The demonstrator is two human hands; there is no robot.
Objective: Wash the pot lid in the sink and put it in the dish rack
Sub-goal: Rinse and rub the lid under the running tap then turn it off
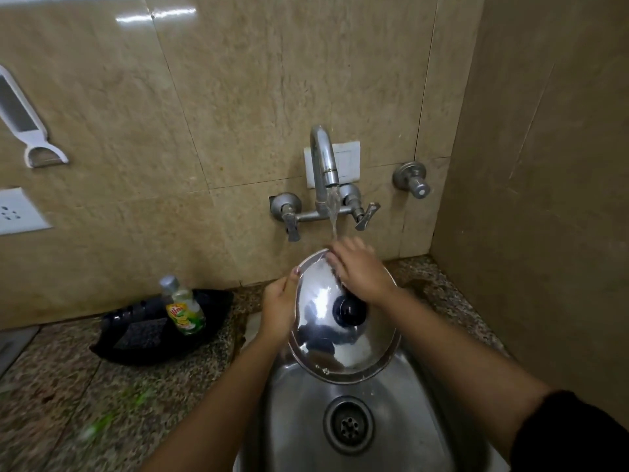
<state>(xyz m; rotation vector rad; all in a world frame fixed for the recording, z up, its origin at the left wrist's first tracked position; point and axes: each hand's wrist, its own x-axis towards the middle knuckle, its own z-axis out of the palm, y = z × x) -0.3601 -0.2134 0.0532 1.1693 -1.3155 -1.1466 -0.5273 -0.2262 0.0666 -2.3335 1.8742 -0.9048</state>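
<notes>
One pot lid, gripped by left hand, touched by right hand.

Left hand gripping lid by its left rim over sink, right hand lying on its far edge, water running from tap onto that hand

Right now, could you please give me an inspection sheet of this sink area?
Surface: speckled granite counter around a steel sink basin.
Job's things: round shiny steel pot lid with black knob, tilted over the basin under running water; dish rack not seen.
Clutter: green-labelled dish soap bottle standing in a black plastic tray.
Hands: left hand grips the lid's left rim; right hand rests on its far part.
Cables: nothing seen.
Surroundings: chrome wall tap, white peeler on the beige tiled wall, white wall socket.
</notes>
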